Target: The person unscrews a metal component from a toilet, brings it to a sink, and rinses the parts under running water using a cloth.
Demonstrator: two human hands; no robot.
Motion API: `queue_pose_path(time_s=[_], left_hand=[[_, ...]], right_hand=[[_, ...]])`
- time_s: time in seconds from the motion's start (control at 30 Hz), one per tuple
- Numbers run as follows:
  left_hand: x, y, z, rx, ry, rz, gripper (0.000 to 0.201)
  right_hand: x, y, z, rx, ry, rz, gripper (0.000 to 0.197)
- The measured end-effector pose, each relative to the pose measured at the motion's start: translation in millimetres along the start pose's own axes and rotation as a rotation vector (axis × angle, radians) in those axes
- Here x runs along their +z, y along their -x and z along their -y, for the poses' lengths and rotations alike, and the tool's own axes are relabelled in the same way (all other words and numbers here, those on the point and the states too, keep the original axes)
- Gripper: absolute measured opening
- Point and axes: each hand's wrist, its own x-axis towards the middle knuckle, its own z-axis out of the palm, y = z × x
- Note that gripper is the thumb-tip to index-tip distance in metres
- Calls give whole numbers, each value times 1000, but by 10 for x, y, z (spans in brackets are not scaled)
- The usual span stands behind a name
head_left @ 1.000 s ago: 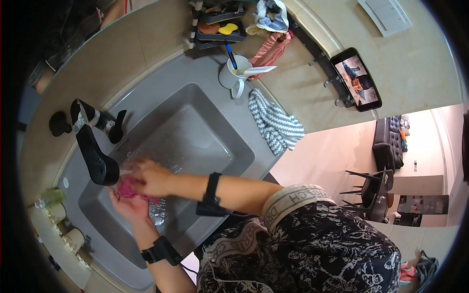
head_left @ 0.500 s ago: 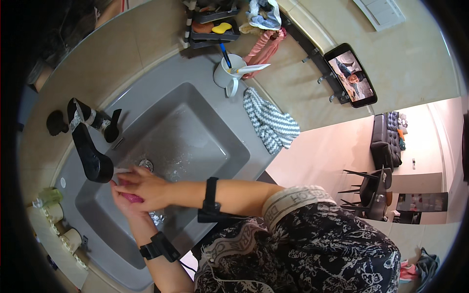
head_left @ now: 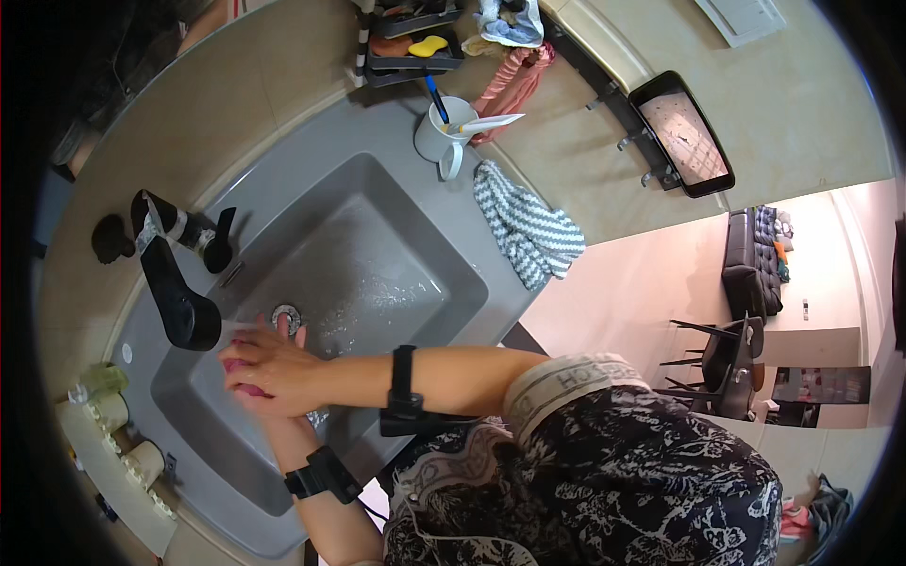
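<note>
Both hands meet in the grey sink (head_left: 406,226), beneath the black tap (head_left: 192,323), with water running onto them. My right hand (head_left: 283,371) lies on top, its fingers bent over a small wet magenta thing (head_left: 247,389) that shows between them; its kind I cannot make out. Underneath, my left hand (head_left: 295,332) is mostly covered. Only some of its fingertips stick out past the right hand, near the drain (head_left: 286,318). Water drops are scattered over the basin floor. Each forearm wears a black strap with a small device.
A white mug (head_left: 442,141) holding brushes stands on the far rim, beside a striped cloth (head_left: 528,226). Behind it are a soap rack (head_left: 415,61) and a pink hanging band (head_left: 517,85). A phone (head_left: 681,134) rests on the wall rail. Small bottles (head_left: 109,379) line the left ledge.
My right hand has turned further over the left, hiding more of it, and left fingertips now show on the far side. The phone's picture has changed. The whole view has shifted slightly.
</note>
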Motion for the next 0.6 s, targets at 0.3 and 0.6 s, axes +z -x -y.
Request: queue_pose_path(time_s=[0.3, 0.6], left_hand=[[344, -77, 140, -134, -268, -187, 25], [117, -39, 222, -227, -596, -259, 24]], right_hand=[[-337, -422, -678, 585, -147, 181, 35], [-135, -265, -680, 699, -222, 292, 41]])
